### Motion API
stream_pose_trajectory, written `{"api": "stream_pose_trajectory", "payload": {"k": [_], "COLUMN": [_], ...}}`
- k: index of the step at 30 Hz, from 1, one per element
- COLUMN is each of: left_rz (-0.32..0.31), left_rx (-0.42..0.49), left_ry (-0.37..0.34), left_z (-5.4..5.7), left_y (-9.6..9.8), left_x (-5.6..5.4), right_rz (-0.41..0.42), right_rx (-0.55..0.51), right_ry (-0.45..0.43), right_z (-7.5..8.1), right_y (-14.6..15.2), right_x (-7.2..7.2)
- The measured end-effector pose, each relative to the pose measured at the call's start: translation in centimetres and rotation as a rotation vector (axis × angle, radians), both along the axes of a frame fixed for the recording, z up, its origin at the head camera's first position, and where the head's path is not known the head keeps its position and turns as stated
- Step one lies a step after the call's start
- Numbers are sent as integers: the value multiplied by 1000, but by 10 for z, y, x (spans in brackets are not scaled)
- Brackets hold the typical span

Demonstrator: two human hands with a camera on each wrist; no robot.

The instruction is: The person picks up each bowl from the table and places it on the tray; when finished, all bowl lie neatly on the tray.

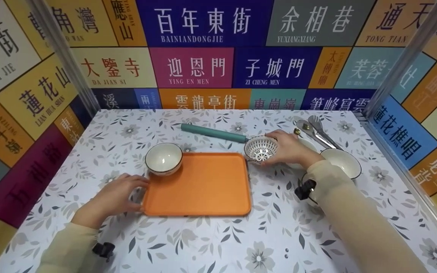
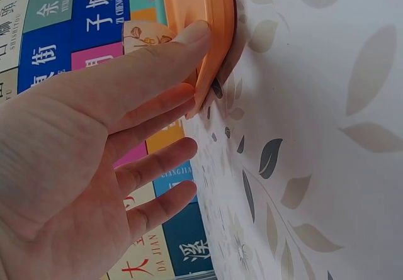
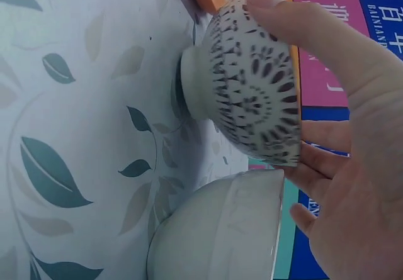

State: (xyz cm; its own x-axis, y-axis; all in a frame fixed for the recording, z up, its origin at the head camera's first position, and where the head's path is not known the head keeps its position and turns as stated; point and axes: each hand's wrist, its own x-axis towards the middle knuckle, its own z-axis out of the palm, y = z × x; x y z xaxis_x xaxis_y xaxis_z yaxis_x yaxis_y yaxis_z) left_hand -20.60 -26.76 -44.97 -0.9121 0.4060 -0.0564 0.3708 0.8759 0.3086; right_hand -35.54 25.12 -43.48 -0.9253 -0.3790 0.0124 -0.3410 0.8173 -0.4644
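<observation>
One patterned bowl [image 1: 259,150], gripped by the right hand [image 1: 288,148], is best kept level; the left hand [image 1: 118,194], fingers spread, touches the tray [image 1: 199,189].

Teal rod [image 1: 212,132] on a floral tablecloth [image 1: 218,242], metal utensils [image 1: 316,124] toward its far right, colourful sign-covered walls [image 1: 195,68]

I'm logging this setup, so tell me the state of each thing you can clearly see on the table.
Patterned bowl, upright, empty, held by the right hand
Orange tray, face up, touched at its left edge by the left hand
White bowl at the tray's far left corner, upright, empty
Far-right bowl, upright, partly hidden
Green stick, lying down
Metal utensils, lying down
</observation>
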Motion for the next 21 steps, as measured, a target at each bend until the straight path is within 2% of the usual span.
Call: {"api": "stream_pose_trajectory", "payload": {"k": [4, 9, 17, 21], "left_rz": [4, 6, 5, 7], "left_rx": [4, 10, 7, 6], "left_ry": [-6, -7, -4, -3], "left_z": [1, 1, 0, -1], "left_y": [0, 0, 1, 0], "left_x": [0, 0, -1, 0], "right_rz": [-46, -44, 34, 86], "right_rx": [-86, -148, -121, -142], "right_ry": [-7, 17, 19, 10], "right_z": [3, 7, 7, 3], "right_y": [-6, -22, -65, -94], "right_x": [8, 22, 49, 67]}}
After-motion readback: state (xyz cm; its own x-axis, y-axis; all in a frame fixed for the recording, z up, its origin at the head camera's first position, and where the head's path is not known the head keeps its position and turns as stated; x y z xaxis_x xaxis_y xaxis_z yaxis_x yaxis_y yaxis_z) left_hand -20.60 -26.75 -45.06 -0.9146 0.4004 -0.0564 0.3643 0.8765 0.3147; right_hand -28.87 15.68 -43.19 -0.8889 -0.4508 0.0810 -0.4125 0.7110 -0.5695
